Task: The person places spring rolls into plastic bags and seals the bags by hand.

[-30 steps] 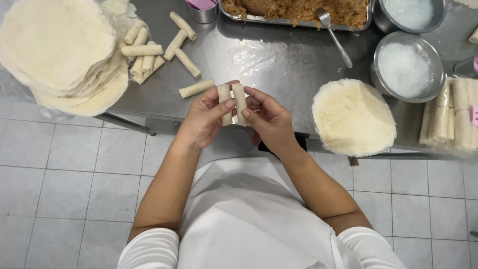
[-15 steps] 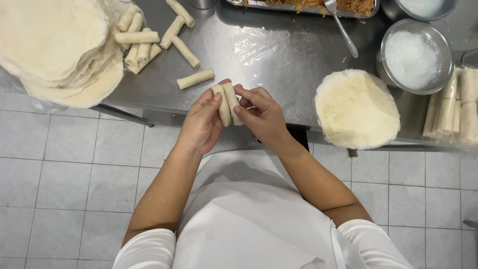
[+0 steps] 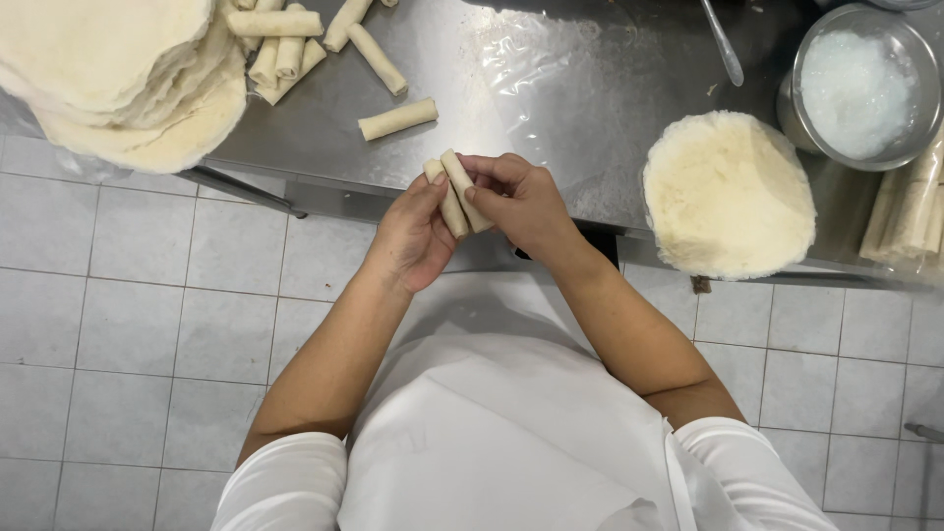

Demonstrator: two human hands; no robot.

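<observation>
Hands together at frame centre, just over the steel table's [image 3: 551, 88] near edge: left hand [image 3: 418, 236] and right hand [image 3: 521, 202] both curl their fingers onto two pale rolled pastry sticks [image 3: 454, 192], pinched side by side between them, one loose roll [image 3: 397, 119] lying above-left.

Two rolls [image 3: 454, 192] sit side by side between the left hand [image 3: 418, 236] and right hand [image 3: 521, 202], at the steel table's [image 3: 551, 88] near edge. A single roll [image 3: 397, 119] lies behind them. Wrapper stack [image 3: 728, 194] to the right, bowl [image 3: 860, 84] behind it; larger wrapper pile [image 3: 118, 74] far left.
</observation>
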